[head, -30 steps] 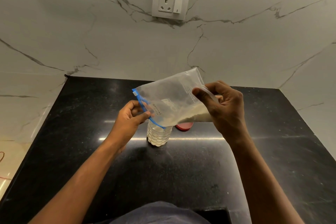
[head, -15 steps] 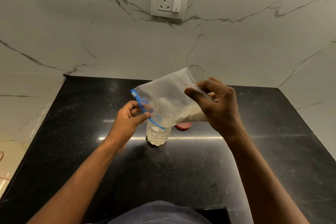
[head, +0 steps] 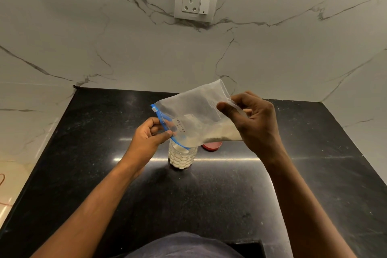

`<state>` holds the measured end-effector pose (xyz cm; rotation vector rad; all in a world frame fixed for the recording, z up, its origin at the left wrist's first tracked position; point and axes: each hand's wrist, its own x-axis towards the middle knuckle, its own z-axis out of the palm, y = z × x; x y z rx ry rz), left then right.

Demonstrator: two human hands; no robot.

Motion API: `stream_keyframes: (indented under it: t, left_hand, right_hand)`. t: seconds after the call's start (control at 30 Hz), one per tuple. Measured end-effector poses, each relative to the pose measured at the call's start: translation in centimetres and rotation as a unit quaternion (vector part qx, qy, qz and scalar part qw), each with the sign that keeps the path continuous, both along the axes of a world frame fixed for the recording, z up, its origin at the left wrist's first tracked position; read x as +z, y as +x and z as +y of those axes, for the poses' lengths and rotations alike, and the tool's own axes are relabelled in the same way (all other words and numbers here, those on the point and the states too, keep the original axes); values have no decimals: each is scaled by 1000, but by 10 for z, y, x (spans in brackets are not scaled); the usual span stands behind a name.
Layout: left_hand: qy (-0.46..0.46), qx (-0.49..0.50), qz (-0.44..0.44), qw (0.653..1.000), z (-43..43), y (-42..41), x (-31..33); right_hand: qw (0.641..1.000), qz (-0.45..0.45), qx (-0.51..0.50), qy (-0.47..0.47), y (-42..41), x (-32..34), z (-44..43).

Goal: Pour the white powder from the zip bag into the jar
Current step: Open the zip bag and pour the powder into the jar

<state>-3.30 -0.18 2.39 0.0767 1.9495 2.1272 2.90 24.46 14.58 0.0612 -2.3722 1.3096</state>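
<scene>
Clearly soft and light, the thin plastic zip bag (head: 196,111) hangs tilted, its mouth just above the ribbed jar (head: 182,159) on the black desk (head: 94,153). The grip of the left hand (head: 148,138) pinches the blue zipper edge; the right hand (head: 255,128) pinches the raised bottom corner. The white powder (head: 222,132) (fine, loose) pools low; slippery film, best held by its edges.

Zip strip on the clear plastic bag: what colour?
Blue zip strip, seen best in head view.
</scene>
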Motion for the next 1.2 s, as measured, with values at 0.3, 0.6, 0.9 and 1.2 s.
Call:
stream_keyframes:
  t: [0.3,0.6,0.9,1.2]
  left_hand:
    - [9,7,4,1000,3,1,-3]
    - [5,10,10,1000,-1,0,-9]
    - [-2,9,9,1000,0,3,-5]
    - [-11,10,5,1000,1,4,-2]
  right_hand:
    - [997,-65,14,30,6,-12,7]
    - [1000,-13,-3,25,6,0,-2]
    - [999,-12,-22,42,7,4,-2]
    - [998,-10,-21,54,6,10,-5]
